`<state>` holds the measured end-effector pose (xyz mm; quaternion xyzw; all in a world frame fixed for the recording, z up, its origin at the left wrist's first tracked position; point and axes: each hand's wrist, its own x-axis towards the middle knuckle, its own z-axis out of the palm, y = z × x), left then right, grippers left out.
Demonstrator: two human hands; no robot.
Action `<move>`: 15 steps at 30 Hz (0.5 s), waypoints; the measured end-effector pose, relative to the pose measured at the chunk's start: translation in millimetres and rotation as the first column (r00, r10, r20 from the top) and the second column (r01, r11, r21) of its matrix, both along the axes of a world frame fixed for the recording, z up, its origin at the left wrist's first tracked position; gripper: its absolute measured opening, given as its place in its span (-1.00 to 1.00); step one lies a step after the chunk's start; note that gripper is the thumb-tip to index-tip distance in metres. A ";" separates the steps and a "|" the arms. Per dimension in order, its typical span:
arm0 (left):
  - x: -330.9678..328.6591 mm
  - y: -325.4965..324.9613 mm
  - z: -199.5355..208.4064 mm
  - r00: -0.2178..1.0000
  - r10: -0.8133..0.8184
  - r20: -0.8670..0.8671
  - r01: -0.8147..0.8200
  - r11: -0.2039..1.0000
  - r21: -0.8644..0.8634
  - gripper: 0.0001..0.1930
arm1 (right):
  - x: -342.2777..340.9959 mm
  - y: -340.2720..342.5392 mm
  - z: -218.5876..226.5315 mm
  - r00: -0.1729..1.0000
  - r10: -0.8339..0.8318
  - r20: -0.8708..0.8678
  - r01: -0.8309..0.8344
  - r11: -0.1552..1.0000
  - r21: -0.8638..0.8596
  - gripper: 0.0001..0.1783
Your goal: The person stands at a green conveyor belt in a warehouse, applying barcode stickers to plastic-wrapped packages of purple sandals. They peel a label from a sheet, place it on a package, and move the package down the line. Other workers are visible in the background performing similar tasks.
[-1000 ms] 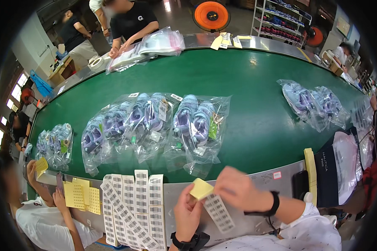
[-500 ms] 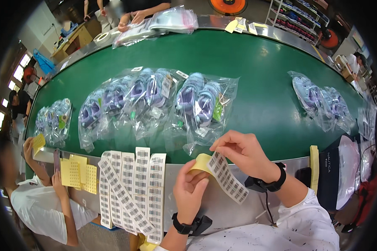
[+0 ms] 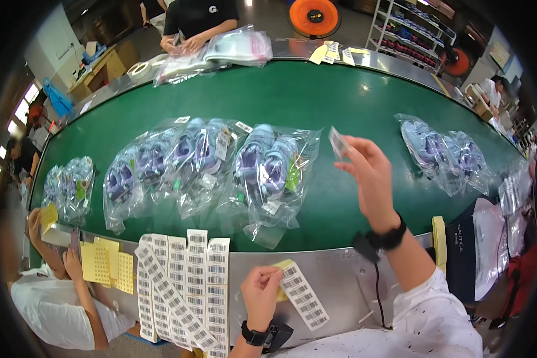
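My left hand (image 3: 261,295) pinches a curled strip of barcode labels (image 3: 306,298) with yellowish backing, above the metal ledge. Raised over the green belt, my right hand (image 3: 370,176) holds a small peeled label (image 3: 338,143) between thumb and fingertips, apart from the strip. Left of that label lies a clear bag of light-blue and purple shoes (image 3: 274,170), not touched by my hand. More bagged shoes (image 3: 197,146) overlap it on the left.
Long barcode label sheets (image 3: 216,280) hang over the ledge, left of my left hand. Two more bagged shoes (image 3: 423,140) lie on the green belt (image 3: 346,218) to the right. A co-worker (image 3: 59,298) sits at left; another person (image 3: 200,24) handles plastic bags (image 3: 238,48) across the belt.
My right hand has moved up and away from the strip, carrying a peeled label over the belt. My left hand has stayed low with the strip. The whole view has shifted slightly.
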<state>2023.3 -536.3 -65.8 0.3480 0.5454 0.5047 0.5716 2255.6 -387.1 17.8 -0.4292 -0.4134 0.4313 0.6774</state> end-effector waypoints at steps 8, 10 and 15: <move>15.1 -4.4 -11.6 0.999 0.008 -0.045 -0.003 0.994 0.109 -0.90 | 17.4 56.5 -27.3 0.989 -0.068 -0.133 0.059 0.996 -0.069 -0.80; 15.7 -7.1 -6.7 0.999 0.033 -0.041 -0.030 0.996 0.088 -0.88 | 0.6 31.1 -8.0 0.985 0.051 -0.166 -0.057 0.998 -0.033 -0.90; 17.8 -6.7 -2.0 0.995 -0.078 -0.056 0.082 0.993 0.086 -0.83 | -20.1 -45.5 15.2 0.799 0.573 0.185 -0.523 0.813 -0.257 -0.92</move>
